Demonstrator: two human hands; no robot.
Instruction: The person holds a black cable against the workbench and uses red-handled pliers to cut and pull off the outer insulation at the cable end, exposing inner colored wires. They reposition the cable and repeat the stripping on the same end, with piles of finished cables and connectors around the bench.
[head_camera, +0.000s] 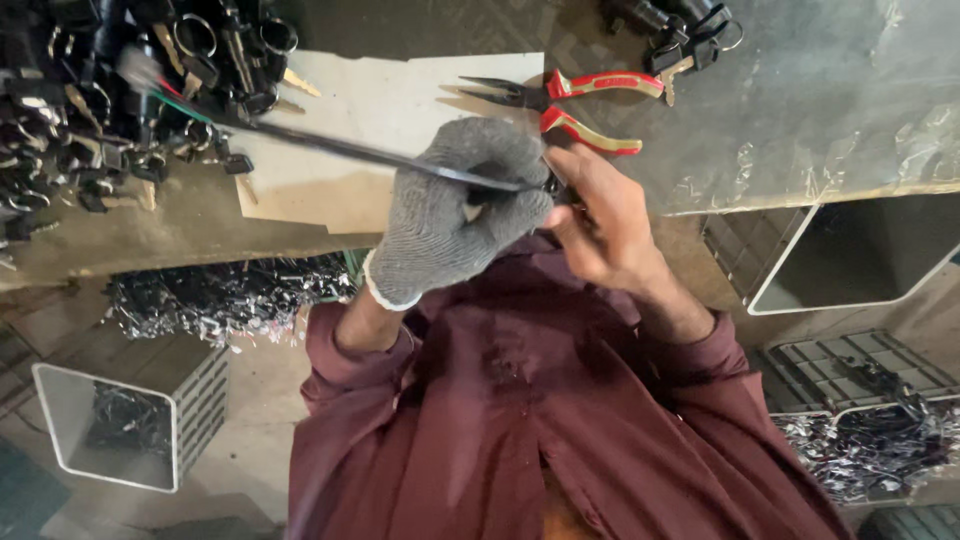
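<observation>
My left hand (450, 215), in a grey knitted glove, is closed around a long thin dark metal tool (330, 148) that slants up-left across the bench. My bare right hand (600, 220) pinches a small dark part (553, 187) right at the near end of that tool, and the two hands touch. Both are held just in front of my maroon shirt (520, 420). What the small part is stays mostly hidden by my fingers.
Red-and-yellow-handled long-nose pliers (575, 100) lie on a pale board (380, 95) just beyond my hands. A heap of black-headed keys and rings (110, 90) fills the bench's left end, with more at the top right (680, 35). Crates with metal scraps (130, 420) (870, 440) stand below.
</observation>
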